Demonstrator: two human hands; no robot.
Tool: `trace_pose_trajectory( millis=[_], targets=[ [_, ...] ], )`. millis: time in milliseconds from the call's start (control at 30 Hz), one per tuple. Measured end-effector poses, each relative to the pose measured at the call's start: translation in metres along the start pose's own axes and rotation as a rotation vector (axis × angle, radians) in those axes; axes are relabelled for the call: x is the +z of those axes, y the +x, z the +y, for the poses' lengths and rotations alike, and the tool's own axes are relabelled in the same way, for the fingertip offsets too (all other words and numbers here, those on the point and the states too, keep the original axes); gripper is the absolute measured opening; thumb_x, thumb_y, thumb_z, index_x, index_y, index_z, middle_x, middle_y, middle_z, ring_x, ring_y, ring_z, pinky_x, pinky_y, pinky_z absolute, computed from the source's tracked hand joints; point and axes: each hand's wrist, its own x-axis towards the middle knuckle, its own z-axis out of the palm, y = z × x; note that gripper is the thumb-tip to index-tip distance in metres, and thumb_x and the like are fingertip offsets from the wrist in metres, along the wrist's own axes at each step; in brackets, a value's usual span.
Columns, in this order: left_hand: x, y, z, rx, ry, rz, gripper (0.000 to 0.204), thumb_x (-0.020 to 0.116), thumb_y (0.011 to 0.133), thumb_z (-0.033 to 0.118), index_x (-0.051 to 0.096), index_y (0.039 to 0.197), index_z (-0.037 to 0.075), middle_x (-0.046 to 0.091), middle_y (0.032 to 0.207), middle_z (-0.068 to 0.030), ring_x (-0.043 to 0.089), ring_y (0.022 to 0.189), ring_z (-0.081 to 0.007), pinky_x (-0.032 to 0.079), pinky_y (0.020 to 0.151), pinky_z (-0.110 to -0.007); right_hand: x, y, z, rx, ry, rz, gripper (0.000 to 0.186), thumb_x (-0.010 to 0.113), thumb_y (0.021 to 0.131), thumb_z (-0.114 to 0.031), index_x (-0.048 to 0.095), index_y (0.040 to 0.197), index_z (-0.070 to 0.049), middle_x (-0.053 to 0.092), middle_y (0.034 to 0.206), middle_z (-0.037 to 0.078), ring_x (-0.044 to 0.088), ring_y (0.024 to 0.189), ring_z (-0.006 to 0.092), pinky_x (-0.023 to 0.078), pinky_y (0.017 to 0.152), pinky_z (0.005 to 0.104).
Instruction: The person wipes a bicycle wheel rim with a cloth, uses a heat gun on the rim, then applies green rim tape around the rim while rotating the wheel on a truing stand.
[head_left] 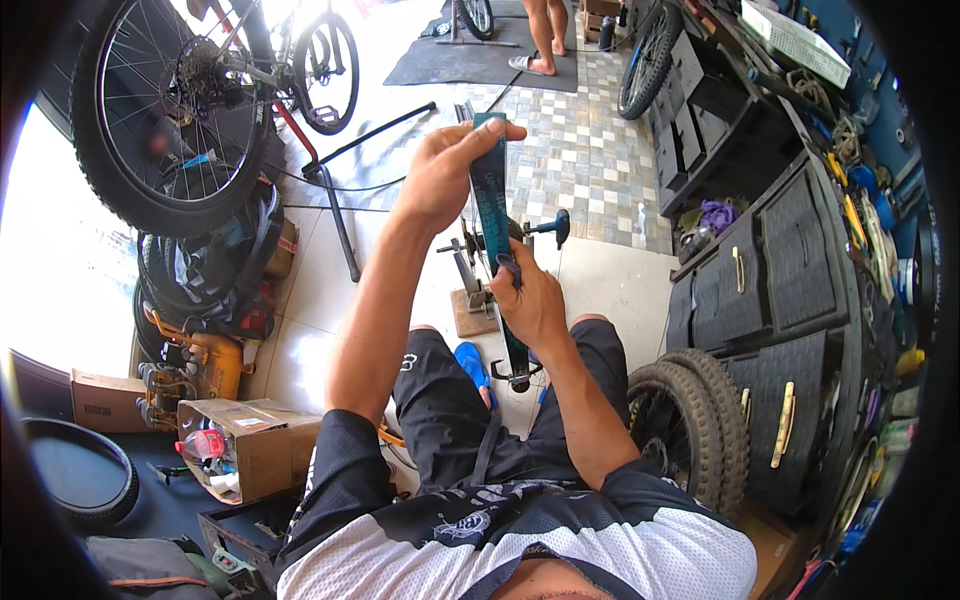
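A long, flat, dark teal strip (pixel 488 195) with print on it is held lengthwise between my hands. My left hand (pixel 450 165) closes on its far end, thumb lying on top. Nearer my body, my right hand (pixel 530 305) is closed at the strip's near end, where a small dark piece shows by the fingers. Below the strip is a metal stand (pixel 465 270) with a blue-handled knob (pixel 552 228) sticking out to the right. A narrow dark part (pixel 516 360) extends from under my right hand toward my knees; its kind is partly hidden.
At the left, a bicycle wheel (pixel 100 170) hangs above black bags (pixel 210 260). An orange compressor (pixel 215 365) and an open cardboard box (pixel 275 445) stand nearer. Two tyres (pixel 690 420) lean by dark drawers (pixel 790 290) at the right. Another person's legs (pixel 545 35) show at the back.
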Motion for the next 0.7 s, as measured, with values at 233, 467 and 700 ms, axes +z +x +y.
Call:
trace_pose_trajectory(
  millis=[233,467,700],
  targets=[
    [-0.018,0.036,0.011,0.104,-0.078,-0.043,0.041,0.065,0.108,0.029,0.073,0.122,-0.01,0.072,0.117,-0.0138,0.067,0.105,-0.0183,0.056,0.092,-0.036,0.005,-0.015,0.015,-0.055,0.102,0.006,0.045,0.058,0.099,-0.026,0.057,0.139,-0.006,0.074,0.084,0.02,0.074,0.077,0.0424,0.057,0.07,0.0498],
    [-0.038,0.064,-0.002,0.363,0.068,-0.094,0.033,0.068,0.107,0.024,0.075,0.12,-0.005,0.062,0.135,-0.0085,0.063,0.116,-0.017,0.056,0.095,-0.035,0.015,-0.027,0.029,-0.088,0.209,0.036,0.046,0.059,0.098,-0.025,0.055,0.138,-0.002,0.075,0.097,0.02,0.075,0.081,0.0396,0.058,0.072,0.046],
    [-0.043,0.073,-0.018,0.548,0.445,0.049,0.025,0.075,0.099,0.041,0.085,0.112,0.022,0.059,0.146,-0.0088,0.061,0.127,-0.0219,0.058,0.095,-0.04,0.018,-0.037,0.035,-0.074,0.177,0.04,0.051,0.06,0.099,-0.033,0.055,0.139,-0.002,0.074,0.1,0.02,0.075,0.086,0.0403,0.058,0.074,0.0443]
  ],
)
